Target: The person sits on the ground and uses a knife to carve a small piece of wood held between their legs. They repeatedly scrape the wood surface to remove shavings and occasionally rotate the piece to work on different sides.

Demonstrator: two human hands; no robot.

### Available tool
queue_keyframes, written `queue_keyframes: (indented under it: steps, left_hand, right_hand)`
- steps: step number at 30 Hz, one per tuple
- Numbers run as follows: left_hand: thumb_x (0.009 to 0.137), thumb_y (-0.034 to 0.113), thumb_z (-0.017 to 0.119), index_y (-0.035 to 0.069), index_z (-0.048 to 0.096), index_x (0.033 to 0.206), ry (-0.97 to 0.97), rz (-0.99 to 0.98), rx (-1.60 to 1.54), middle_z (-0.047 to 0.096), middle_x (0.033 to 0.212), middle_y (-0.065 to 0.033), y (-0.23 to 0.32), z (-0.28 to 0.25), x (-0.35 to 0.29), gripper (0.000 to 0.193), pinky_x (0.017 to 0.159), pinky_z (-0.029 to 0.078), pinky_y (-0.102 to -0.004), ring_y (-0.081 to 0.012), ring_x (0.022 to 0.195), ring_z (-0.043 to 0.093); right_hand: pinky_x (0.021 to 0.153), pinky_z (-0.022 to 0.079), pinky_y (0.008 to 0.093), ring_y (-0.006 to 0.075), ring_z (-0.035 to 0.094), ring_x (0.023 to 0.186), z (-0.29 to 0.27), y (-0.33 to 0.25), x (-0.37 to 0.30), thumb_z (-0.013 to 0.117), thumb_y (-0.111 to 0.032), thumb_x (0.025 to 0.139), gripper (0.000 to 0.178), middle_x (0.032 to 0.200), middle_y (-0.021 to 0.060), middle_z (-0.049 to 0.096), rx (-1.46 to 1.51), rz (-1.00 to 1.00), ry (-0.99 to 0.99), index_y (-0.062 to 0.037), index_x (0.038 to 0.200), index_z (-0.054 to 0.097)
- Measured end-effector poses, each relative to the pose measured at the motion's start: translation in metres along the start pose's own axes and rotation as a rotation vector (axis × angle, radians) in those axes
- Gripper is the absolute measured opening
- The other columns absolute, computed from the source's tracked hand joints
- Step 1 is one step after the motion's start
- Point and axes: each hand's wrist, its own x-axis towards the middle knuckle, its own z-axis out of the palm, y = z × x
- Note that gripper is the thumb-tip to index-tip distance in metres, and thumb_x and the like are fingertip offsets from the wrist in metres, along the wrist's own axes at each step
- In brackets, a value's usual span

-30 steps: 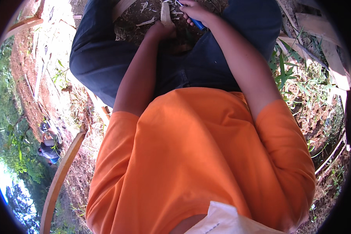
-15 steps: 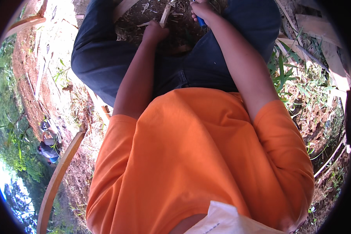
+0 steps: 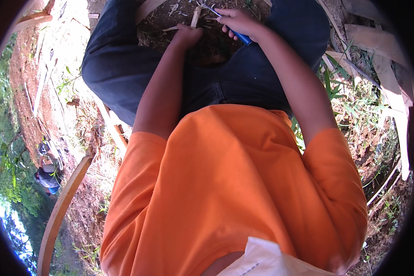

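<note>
My left hand point(image 3: 187, 36) is closed around a short pale wooden stick point(image 3: 196, 17), whose far end rises past the fingers near the top edge of the view. To its right, my right hand point(image 3: 239, 22) grips a knife point(image 3: 243, 38) by its blue handle. The thin metal blade points up and left, toward the stick's far end. Whether blade and stick touch, I cannot tell. Both hands are between my spread legs in dark trousers point(image 3: 119, 69), above dark soil with pale wood shavings point(image 3: 174, 8).
Planks and wood offcuts point(image 3: 377, 41) lie at the right among grass point(image 3: 336, 83). On the left a curved timber point(image 3: 62, 211) rises beside me, with red soil point(image 3: 20, 87) behind it. Farther off, a person point(image 3: 48, 175) is low to the ground near green bushes.
My right hand has come down and back toward my body with the knife, bringing its blade into view. The left hand has barely moved. The whole view has shifted slightly.
</note>
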Motion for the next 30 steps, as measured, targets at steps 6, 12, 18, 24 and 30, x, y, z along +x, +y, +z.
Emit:
queue_keyframes:
  steps: [6, 12, 18, 24, 30]
  left_hand:
    - [0.082, 0.043, 0.067, -0.014, 0.040, 0.131, 0.001, 0.123, 0.006, 0.061, 0.125, -0.0364, 0.037, -0.026, -0.016, 0.080, 0.103, 0.048, -0.0474, -0.0478, 0.119, 0.061]
    - [0.091, 0.044, 0.066, -0.006, 0.053, 0.124, -0.016, 0.541, -0.186, 0.061, 0.126, -0.0259, 0.073, -0.033, -0.036, 0.061, 0.094, 0.050, -0.0433, -0.0335, 0.110, 0.065]
    - [0.096, 0.057, 0.053, 0.000, 0.053, 0.142, -0.378, 0.304, -0.271, 0.059, 0.137, -0.0149, 0.076, -0.089, -0.010, 0.073, 0.111, 0.038, -0.0432, -0.0292, 0.127, 0.056]
    - [0.098, 0.051, 0.054, 0.006, 0.064, 0.131, -0.688, 0.239, -0.446, 0.063, 0.132, -0.0139, 0.064, -0.060, 0.037, 0.057, 0.104, 0.046, -0.0435, -0.0308, 0.121, 0.060]
    - [0.086, 0.036, 0.071, 0.007, 0.049, 0.138, 0.663, 0.511, 0.509, 0.053, 0.135, -0.0199, 0.042, -0.093, 0.082, 0.064, 0.098, 0.049, -0.0539, -0.0404, 0.124, 0.053]
  right_hand:
    - [0.053, 0.050, 0.0253, 0.0079, 0.056, 0.061, -0.004, 0.004, -0.011, 0.065, -0.035, 0.098, 0.049, 0.081, 0.0008, 0.059, 0.110, 0.005, 0.107, -0.0088, 0.139, 0.056]
    - [0.052, 0.050, 0.0246, 0.0076, 0.061, 0.062, 0.022, -0.015, 0.016, 0.081, -0.036, 0.087, 0.051, 0.082, 0.0023, 0.065, 0.163, -0.207, 0.511, -0.0029, 0.121, 0.062]
    - [0.050, 0.050, 0.0254, 0.0087, 0.060, 0.057, 0.009, -0.008, 0.031, 0.076, -0.033, 0.091, 0.036, 0.078, 0.0027, 0.066, 0.304, -0.090, 0.443, -0.0051, 0.110, 0.064]
    - [0.060, 0.054, 0.0343, 0.0208, 0.067, 0.069, 0.020, 0.044, 0.076, 0.087, -0.048, 0.075, 0.058, 0.085, 0.0081, 0.068, -0.043, 0.004, 0.469, -0.0046, 0.105, 0.064]
    - [0.078, 0.053, 0.0415, 0.0293, 0.067, 0.085, 0.030, 0.077, 0.095, 0.092, -0.036, 0.066, 0.057, 0.093, 0.0117, 0.068, -0.344, -0.082, 0.816, -0.0061, 0.103, 0.060]
